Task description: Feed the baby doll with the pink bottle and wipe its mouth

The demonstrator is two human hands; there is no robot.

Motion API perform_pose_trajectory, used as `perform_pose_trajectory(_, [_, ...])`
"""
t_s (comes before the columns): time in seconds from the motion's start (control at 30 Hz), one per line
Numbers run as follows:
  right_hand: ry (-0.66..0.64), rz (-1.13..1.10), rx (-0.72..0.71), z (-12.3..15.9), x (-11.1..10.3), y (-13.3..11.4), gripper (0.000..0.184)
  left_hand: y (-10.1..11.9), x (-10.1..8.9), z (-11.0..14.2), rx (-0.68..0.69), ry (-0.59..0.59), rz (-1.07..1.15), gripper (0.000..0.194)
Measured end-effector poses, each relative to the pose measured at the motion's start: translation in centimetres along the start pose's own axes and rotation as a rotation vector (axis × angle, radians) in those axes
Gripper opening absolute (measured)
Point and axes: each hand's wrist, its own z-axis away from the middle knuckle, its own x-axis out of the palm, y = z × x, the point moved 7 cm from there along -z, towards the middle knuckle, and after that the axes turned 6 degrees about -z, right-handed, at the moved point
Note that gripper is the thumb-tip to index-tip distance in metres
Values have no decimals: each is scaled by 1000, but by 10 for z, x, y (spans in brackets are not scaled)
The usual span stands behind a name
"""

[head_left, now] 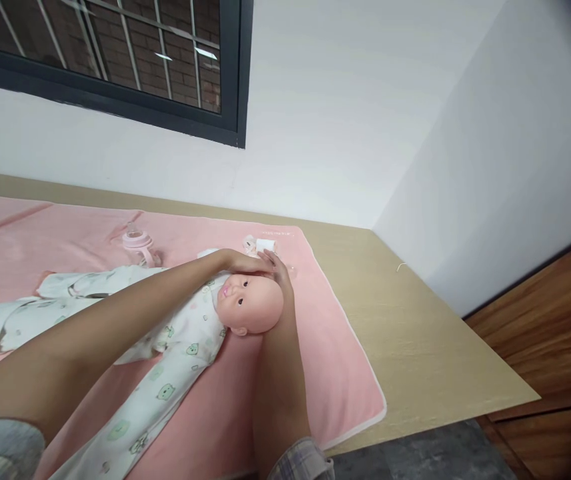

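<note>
A baby doll (250, 303) in a white sleepsuit printed with small green figures lies on a pink mat (315, 347), its head toward the right. My left hand (245, 262) reaches across the doll's body and rests on the far side of its head, fingers curved against it. My right hand (280, 270) comes up from below and cups the back of the head, with only the fingertips showing past it. Both hands hold the doll's head between them.
A pink baby bottle (138, 243) lies on the mat behind the doll. A small white item (264, 245) sits near the mat's far edge. The mat covers a tan table (415, 333) against white walls. A dark-framed window (115, 60) is above.
</note>
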Motion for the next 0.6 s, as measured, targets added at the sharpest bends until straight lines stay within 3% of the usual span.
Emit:
perform_pose_trajectory(0.07, [50,-95,34,-10,-14,-11,40,1,2,0,-5,-11,-8,49])
perform_pose_trajectory(0.23, [86,-114,-95,-13,-41,-44,32,3,10,-2,-39,-66,-47,49])
perform_pose_trajectory(0.4, [83,-126,-116,-14,-42,-43,30,0,9,-11,-31,-50,-144,53])
perform_pose_trajectory(0.5, [41,-124,-94,-20,-36,-35,36,3,-3,-10,-6,27,-246,55])
perform_pose_trajectory(0.6, [-40,-77,-106,-28,-31,-29,46,15,-18,6,63,202,-370,55])
